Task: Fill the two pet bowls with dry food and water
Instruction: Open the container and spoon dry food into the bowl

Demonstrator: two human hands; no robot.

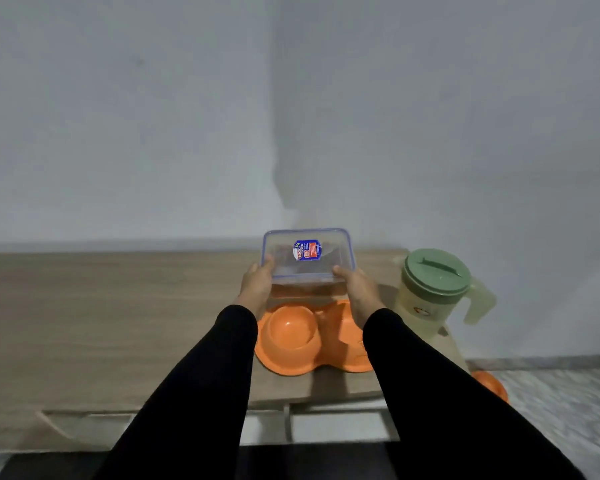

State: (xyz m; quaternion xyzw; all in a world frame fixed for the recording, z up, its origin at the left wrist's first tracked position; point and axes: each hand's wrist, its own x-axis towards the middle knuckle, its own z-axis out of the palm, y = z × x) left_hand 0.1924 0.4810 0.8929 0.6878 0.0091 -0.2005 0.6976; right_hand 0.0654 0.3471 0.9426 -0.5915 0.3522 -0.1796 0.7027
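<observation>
A clear plastic food container (307,263) with a blue-rimmed lid and a blue label is held just beyond the orange double pet bowl (291,336). My left hand (257,282) grips its left side and my right hand (355,289) grips its right side. Brown dry food shows through its lower wall. The bowl's left cup looks empty; my right forearm covers most of the right cup. A pale yellow water pitcher (430,306) with a green lid stands to the right of the bowls, handle pointing right.
Everything sits on a low wooden table (118,323) set against a grey wall. The table's right end lies just past the pitcher. An orange object (490,384) lies on the speckled floor at the right, partly hidden by my sleeve.
</observation>
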